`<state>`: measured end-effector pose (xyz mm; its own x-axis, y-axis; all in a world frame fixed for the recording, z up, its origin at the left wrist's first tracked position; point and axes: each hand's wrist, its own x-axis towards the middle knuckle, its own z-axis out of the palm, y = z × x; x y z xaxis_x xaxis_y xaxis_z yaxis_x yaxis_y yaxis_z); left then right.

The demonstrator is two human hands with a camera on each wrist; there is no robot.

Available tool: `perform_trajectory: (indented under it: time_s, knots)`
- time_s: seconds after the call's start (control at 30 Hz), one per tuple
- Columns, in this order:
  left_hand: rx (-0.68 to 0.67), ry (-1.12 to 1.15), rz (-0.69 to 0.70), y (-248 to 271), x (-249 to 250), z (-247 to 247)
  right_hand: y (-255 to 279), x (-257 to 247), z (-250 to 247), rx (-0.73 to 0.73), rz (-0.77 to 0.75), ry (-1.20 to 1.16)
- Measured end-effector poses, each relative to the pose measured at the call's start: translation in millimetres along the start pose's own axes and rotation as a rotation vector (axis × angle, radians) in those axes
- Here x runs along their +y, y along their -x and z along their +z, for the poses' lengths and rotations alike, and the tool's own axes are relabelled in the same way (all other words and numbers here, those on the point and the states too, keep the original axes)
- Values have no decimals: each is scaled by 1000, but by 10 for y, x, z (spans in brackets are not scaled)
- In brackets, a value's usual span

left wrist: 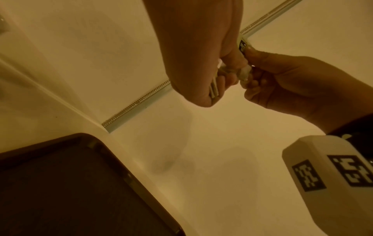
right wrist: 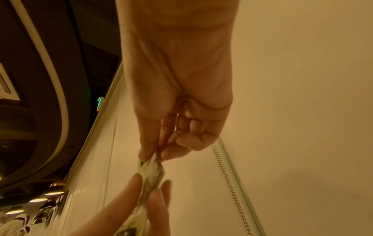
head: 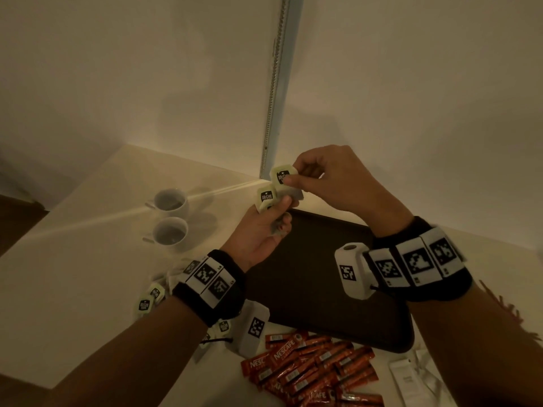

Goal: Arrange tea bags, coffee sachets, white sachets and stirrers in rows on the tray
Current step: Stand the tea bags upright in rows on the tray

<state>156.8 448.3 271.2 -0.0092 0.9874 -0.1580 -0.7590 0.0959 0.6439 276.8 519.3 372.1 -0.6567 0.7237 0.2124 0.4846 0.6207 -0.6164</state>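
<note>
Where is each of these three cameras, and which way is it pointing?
Head: on the head, looking down at the tray, both forearms, left hand and right hand.
Left wrist: faces up along the left hand toward the wall; tray corner below.
Right wrist: faces along the right hand toward the wall.
Shared: all three show both hands pinching tea bags.

The coffee sachets (head: 314,374) run off the bottom edge of the head view, and the white sachets (head: 408,380) at lower right are cut off too. The left forearm hides part of the loose tea bags (head: 148,299), which are blurred.
</note>
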Motion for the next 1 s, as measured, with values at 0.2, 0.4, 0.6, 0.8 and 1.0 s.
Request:
perform_trajectory:
  time_s: [0.2,0.4,0.6,0.8,1.0]
  knots:
    - [57,-216,97,-15,64,-63,25,121,24,11,80,-185]
    - [137,-485,184,5,93,-122,-5,190,95,10,107,-319]
    - [245,-400,97,16,118,-313,-161,360,195,-71,151,-317]
    - [412,-228,60,-19,366,-577,-357,921,814,-275,382,-215]
    - [474,-337,48,-94,568,-653,-467,1486,1491,-370,506,-139]
